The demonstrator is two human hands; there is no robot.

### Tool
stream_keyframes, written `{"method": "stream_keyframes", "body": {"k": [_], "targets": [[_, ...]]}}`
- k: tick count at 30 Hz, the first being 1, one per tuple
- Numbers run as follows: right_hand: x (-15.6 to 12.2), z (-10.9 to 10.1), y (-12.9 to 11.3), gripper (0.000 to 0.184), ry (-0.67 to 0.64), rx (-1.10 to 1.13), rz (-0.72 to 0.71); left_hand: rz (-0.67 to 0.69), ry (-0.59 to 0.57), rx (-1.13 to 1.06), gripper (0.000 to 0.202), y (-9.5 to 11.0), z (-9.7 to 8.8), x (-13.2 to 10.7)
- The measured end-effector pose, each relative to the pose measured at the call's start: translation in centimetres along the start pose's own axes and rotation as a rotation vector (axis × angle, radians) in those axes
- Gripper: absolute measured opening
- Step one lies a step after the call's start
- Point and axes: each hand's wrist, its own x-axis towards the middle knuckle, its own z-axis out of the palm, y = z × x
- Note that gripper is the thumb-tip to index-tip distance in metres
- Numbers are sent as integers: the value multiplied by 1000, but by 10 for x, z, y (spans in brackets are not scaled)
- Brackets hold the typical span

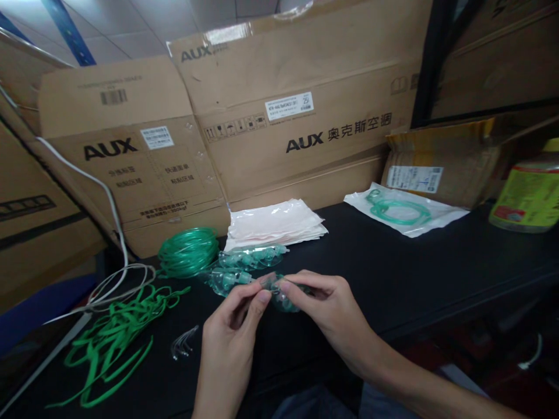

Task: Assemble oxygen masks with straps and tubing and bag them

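A clear green plastic oxygen mask (285,301) is held between both hands above the front of the black table. My left hand (233,326) pinches its left edge between thumb and fingers. From the other side, my right hand (325,297) grips it, fingers closed; the fingers cover part of the mask. Just behind my left hand lie more green masks (253,257), stacked in each other, and another mask group (227,279). Several thin metal strips (184,343) lie left of my left hand. Green elastic straps (117,326) are heaped farther left.
Coiled green tubing (187,253) sits behind the straps. White pouches (273,224) are piled at the back, and a packaged mask with tubing (399,210) lies at the back right. Cardboard boxes (305,169) wall the rear; a yellow-labelled jar (526,192) stands right. White cables (120,233) run along the left.
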Motion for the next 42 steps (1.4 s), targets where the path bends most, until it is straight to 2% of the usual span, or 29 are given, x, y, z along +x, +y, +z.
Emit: {"method": "stream_keyframes", "body": {"k": [4,11,19,26,42], "targets": [[-4,2,0,14,38,-51,-106,14,1,-24,20,-1,0,0],[-8,4,-7,12,52,-79,-169,7,11,15,23,2,-1,-1],[-10,3,-8,11,31,-64,-149,21,59,44,24,2,-1,0],[-8,0,-10,13,-26,8,-75,43,81,56,22,4,0,1],[-9,-6,-15,21,-121,-29,-47,24,61,95,29,7,-1,0]]}}
